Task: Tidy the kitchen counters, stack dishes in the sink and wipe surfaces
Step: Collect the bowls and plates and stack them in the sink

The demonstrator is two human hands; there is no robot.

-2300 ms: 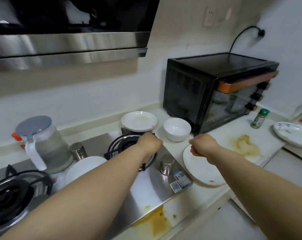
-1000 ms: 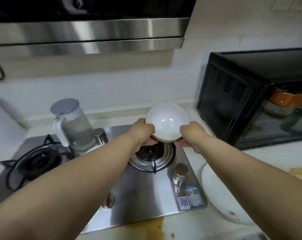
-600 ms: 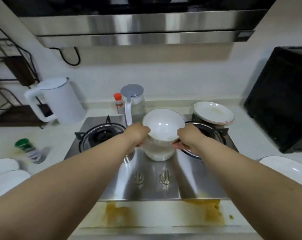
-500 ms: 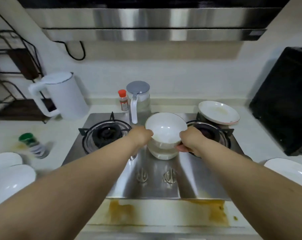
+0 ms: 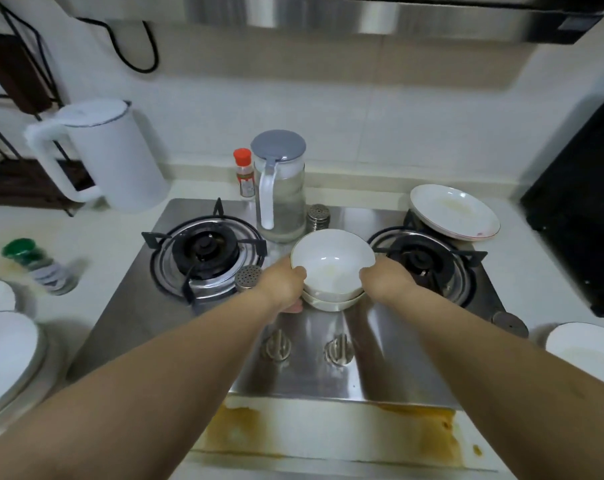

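The left hand (image 5: pixel 282 285) and the right hand (image 5: pixel 385 278) hold one round white ceramic bowl (image 5: pixel 331 263) between them, left fingers curled around its left rim and under it, right fingers curled on its right rim. This bowl sits inside a second white bowl (image 5: pixel 331 303), of which only the lower edge shows; I cannot tell if the upper one rests fully in it. Both are on the middle of the stainless steel gas stove top (image 5: pixel 304 372), between the left black burner (image 5: pixel 203 252) and the right black burner (image 5: pixel 428 263), just behind the two metal knobs (image 5: pixel 276 344).

At the back edge of the stove stands a clear glass pitcher w/ grey lid (image 5: pixel 281 188), a small steel shaker (image 5: pixel 317 216) beside it, and a red-capped spice bottle (image 5: pixel 244 173). Another steel shaker (image 5: pixel 248 277) is near the left wrist. A white shallow plate w/ yellowish residue (image 5: pixel 454 216) leans on the back right corner of the stove.

On the counter (image 5: pixel 96 244), left side: a white electric kettle (image 5: pixel 110 157), a green-capped jar lying on its side (image 5: pixel 39 266), blurred, and white plates at the left edge (image 5: pixel 6 355). Right edge: another white plate (image 5: pixel 588 348) and a black oven (image 5: pixel 584 216). Orange-brown stains (image 5: pixel 238 427) mark the counter's front edge.
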